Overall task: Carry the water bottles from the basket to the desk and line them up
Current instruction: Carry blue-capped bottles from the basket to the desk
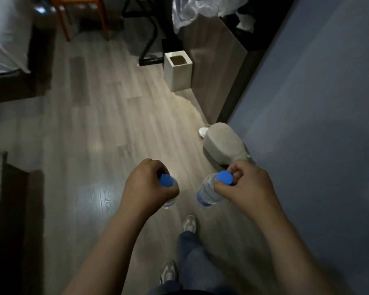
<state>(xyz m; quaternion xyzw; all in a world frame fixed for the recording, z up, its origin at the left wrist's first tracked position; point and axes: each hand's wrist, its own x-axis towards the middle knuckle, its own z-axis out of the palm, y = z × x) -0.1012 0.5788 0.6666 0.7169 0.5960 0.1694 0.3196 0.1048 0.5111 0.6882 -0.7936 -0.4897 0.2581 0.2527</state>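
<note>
The person stands in the lower middle of the frame with a water bottle in each hand. The left hand [149,186] wraps the neck of the left bottle [167,182] just under its blue cap. The fingers [239,169] of the right hand [249,188] are clamped round the cap of the right bottle [207,192]. Both bottles hang over the wooden floor [115,124], apart from each other. Held by the top, I'd say, because it lets one hand manage one bottle and leaves the base free to set down upright.

One sneaker [189,224] is ahead of the other, so this looks like the carrying leg. No basket is in sight. A white waste bin [178,75] stands at the upper middle beside a wooden cabinet [217,60], and whether that is the counter I cannot tell.
</note>
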